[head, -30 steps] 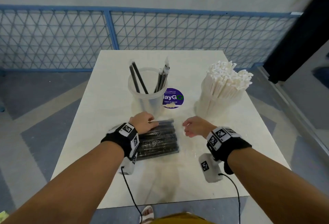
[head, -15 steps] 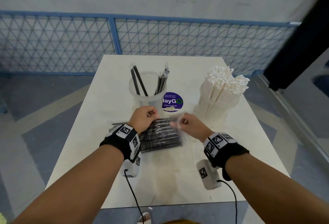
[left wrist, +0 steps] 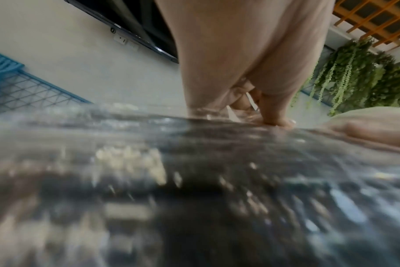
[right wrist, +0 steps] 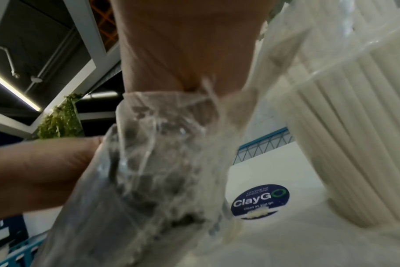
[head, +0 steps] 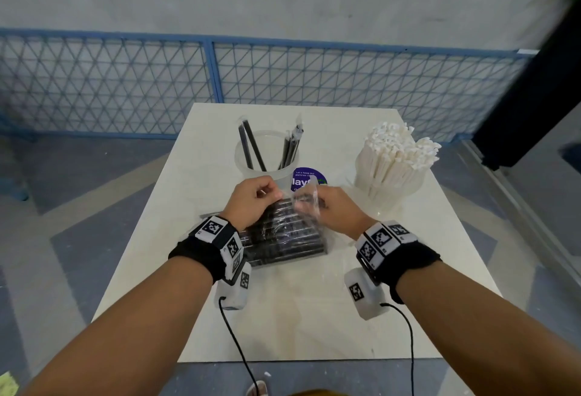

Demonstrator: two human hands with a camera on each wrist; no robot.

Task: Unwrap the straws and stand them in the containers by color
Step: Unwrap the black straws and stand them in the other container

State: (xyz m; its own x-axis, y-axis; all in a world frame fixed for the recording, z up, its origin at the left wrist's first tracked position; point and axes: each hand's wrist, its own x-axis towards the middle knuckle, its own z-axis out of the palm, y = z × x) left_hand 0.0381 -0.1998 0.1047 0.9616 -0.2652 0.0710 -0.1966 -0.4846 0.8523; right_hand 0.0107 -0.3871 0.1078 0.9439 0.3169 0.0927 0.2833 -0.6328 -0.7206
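Note:
A pack of black straws [head: 284, 240] in clear plastic wrap lies on the white table [head: 314, 317] between my wrists. My left hand [head: 254, 200] pinches the wrap's far edge. My right hand [head: 327, 207] pinches a lifted flap of the clear wrap [head: 306, 199] opposite it. From the right wrist camera the crumpled wrap [right wrist: 153, 162] fills the middle, held by my fingers [right wrist: 46, 171]. Behind stands a clear container [head: 267, 169] with a few black straws. At the right a second container [head: 390, 175] is packed with white straws [head: 399, 147].
A round purple sticker [head: 309, 177] lies on the table between the two containers. A blue mesh fence [head: 204, 87] runs behind the table. Wrist camera cables [head: 239, 348] hang over the near edge.
Both hands have come together over the far end of the pack. The right hand, empty a second ago, has taken hold of the wrap and raised a flap of it.

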